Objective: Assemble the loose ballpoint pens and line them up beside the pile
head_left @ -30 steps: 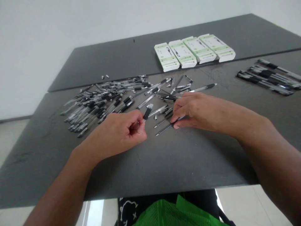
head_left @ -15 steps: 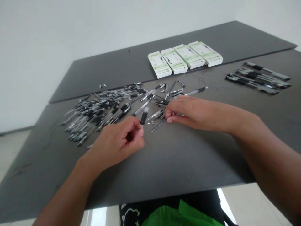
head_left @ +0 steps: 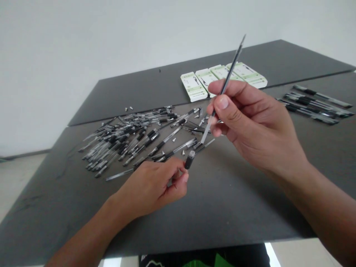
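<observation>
Pen (head_left: 226,76) in right hand (head_left: 250,122): dark shaft, clear lower end. Pen piece (head_left: 189,161) at left hand (head_left: 150,189): black, grey top. Loose pens (head_left: 122,142): clear, black bands. Boxes (head_left: 194,86): white, green stripes. Table (head_left: 222,211): dark grey.

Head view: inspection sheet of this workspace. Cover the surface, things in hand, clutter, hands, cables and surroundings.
Surface: dark grey tabletop, two panels meeting at a seam, with scuffs at front left.
Things in hand: slim dark pen refill, with a clear pen part below the fingers; black pen grip section.
Clutter: loose heap of clear pens, small pointed pieces, a neater group of pens, four white-and-green boxes.
Hands: left hand pinches the black pen grip section; right hand holds the refill raised above the table.
Cables: nothing seen.
Surroundings: white wall, pale floor.
</observation>
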{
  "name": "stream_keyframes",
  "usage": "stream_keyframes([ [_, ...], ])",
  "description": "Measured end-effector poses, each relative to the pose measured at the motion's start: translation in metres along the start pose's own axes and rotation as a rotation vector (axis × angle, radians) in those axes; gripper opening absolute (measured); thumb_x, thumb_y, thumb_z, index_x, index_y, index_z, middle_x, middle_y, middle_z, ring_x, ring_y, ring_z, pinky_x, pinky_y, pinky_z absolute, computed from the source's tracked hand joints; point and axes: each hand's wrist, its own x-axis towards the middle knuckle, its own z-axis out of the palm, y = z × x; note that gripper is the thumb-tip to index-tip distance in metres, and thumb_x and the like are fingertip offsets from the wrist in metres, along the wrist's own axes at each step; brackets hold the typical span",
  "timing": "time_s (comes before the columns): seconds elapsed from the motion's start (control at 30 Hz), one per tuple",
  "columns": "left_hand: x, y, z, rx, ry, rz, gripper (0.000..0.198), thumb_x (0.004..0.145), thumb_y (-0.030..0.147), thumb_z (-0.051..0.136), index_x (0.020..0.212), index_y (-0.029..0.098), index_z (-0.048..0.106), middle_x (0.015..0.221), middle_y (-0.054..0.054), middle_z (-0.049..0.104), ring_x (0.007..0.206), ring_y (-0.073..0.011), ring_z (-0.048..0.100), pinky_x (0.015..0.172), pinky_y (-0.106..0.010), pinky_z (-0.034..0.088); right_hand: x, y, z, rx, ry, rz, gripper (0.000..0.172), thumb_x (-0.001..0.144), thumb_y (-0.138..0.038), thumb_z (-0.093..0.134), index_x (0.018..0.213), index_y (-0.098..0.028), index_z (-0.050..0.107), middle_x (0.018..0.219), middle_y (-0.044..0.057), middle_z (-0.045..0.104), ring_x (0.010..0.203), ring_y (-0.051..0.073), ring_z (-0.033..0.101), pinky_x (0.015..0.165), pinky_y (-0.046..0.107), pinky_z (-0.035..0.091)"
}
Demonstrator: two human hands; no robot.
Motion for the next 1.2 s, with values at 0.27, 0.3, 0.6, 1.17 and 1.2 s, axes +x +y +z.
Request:
stream_keyframes([
  [0.27, -0.001, 0.000, 0.002, -0.019, 0.032, 0.048, 0.011, 0.103, 0.017, 0.055, 0.093, 0.022, 0.054, 0.066, 0.011, 0.060, 0.049, -0.0069, 0.052, 0.050, -0.021, 0.034, -0.010, -0.014, 0.012, -0.077, -0.005, 0.006, 0.012, 0.099, -0.034, 0.083, 0.108, -0.027, 0.080, 0.088, -0.003, 0.077, 0.075, 0.014, 0.076, 0.060, 0.024, 0.064],
  [0.3, -0.001, 0.000, 0.002, -0.017, 0.038, 0.054, 0.011, 0.104, 0.017, 0.055, 0.094, 0.022, 0.054, 0.066, 0.011, 0.061, 0.050, -0.0067, 0.053, 0.051, -0.020, 0.035, -0.012, -0.014, 0.012, -0.105, -0.011, 0.004, 0.013, 0.098, -0.036, 0.084, 0.107, -0.028, 0.080, 0.087, -0.004, 0.077, 0.074, 0.014, 0.076, 0.060, 0.024, 0.064],
  [0.6, -0.004, -0.002, 0.005, -0.028, 0.044, 0.068, 0.006, 0.104, 0.016, 0.057, 0.100, 0.020, 0.057, 0.069, 0.011, 0.064, 0.052, -0.0053, 0.056, 0.052, -0.019, 0.036, -0.010, -0.015, 0.008, -0.217, 0.054, -0.047, 0.008, 0.101, -0.035, 0.080, 0.108, -0.031, 0.080, 0.090, -0.006, 0.079, 0.077, 0.014, 0.078, 0.062, 0.025, 0.065],
  [1.17, -0.004, -0.001, 0.004, 0.002, 0.011, 0.024, 0.008, 0.104, 0.017, 0.056, 0.097, 0.021, 0.056, 0.066, 0.012, 0.060, 0.050, -0.0058, 0.056, 0.051, -0.021, 0.035, -0.008, -0.014, 0.007, -0.211, 0.024, -0.057, 0.004, 0.098, -0.031, 0.083, 0.102, -0.032, 0.083, 0.087, -0.008, 0.077, 0.078, 0.015, 0.079, 0.075, 0.032, 0.073],
  [1.2, -0.004, -0.001, 0.004, 0.005, 0.010, 0.024, 0.008, 0.104, 0.017, 0.056, 0.097, 0.021, 0.056, 0.066, 0.011, 0.060, 0.050, -0.0060, 0.056, 0.051, -0.021, 0.035, -0.009, -0.014, 0.007, -0.211, 0.020, -0.054, 0.004, 0.098, -0.031, 0.083, 0.102, -0.033, 0.083, 0.087, -0.008, 0.077, 0.078, 0.015, 0.079, 0.075, 0.032, 0.072],
])
